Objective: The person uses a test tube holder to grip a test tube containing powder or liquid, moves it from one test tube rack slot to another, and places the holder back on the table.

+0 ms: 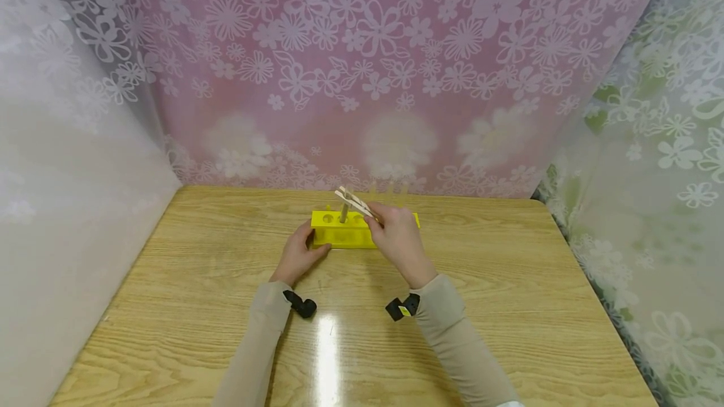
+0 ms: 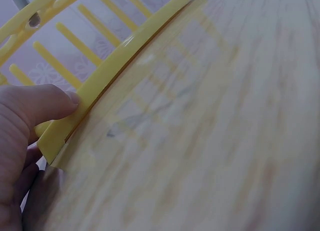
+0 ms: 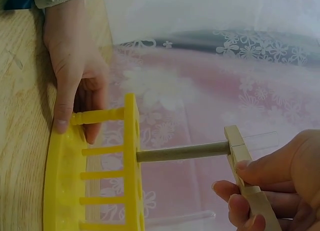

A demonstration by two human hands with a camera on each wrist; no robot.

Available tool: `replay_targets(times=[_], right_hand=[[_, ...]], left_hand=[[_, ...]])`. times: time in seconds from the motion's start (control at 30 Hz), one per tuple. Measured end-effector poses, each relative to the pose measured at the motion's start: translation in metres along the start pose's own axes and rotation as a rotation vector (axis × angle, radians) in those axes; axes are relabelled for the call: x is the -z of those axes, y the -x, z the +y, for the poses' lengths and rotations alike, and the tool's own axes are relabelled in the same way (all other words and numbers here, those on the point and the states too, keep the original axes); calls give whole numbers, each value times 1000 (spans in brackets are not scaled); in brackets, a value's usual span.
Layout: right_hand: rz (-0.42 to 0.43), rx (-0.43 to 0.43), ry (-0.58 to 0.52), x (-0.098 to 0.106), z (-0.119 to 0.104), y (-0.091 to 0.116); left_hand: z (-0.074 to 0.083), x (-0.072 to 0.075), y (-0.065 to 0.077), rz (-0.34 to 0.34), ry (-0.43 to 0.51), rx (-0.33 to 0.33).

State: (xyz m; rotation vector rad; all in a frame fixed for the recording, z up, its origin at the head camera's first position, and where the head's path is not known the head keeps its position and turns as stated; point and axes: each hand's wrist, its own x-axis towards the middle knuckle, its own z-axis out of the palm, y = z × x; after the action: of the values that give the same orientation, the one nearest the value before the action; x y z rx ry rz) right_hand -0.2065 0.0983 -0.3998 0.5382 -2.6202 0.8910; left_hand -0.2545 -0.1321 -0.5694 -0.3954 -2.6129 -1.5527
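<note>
A yellow test tube rack (image 1: 345,238) stands on the wooden table. My left hand (image 1: 296,253) grips its left end, the thumb (image 2: 62,103) pressing on the base strip and the fingers behind. My right hand (image 1: 398,237) pinches a wooden test tube clamp (image 3: 240,156) between thumb and fingers, above the rack's right half. Held in the clamp's jaws near its upper part is a glass test tube (image 3: 185,151) with grey-brown contents. In the right wrist view the tube's lower end meets the rack's top plate (image 3: 131,176) at a hole.
Further clear tubes (image 1: 390,191) stick up faintly behind the right hand; one clear tube (image 3: 185,218) shows low in the right wrist view. Floral curtains (image 1: 373,49) enclose the table (image 1: 498,306) at the back and both sides. Each wrist carries a black camera.
</note>
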Motion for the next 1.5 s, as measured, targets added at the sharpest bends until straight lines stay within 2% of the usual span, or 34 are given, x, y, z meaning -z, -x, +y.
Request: replay_targets(times=[0.4, 0.7, 1.0, 1.5], right_hand=[[58, 43, -2, 5, -5, -1], [81, 80, -51, 3, -10, -2], [58, 63, -50, -7, -13, -4], [11, 32, -15, -21, -9, -3]], left_hand=[[2, 0, 0, -3, 10, -1], [1, 0, 0, 0, 14, -8], [1, 0, 0, 6, 19, -22], [1, 0, -1, 1, 35, -1]])
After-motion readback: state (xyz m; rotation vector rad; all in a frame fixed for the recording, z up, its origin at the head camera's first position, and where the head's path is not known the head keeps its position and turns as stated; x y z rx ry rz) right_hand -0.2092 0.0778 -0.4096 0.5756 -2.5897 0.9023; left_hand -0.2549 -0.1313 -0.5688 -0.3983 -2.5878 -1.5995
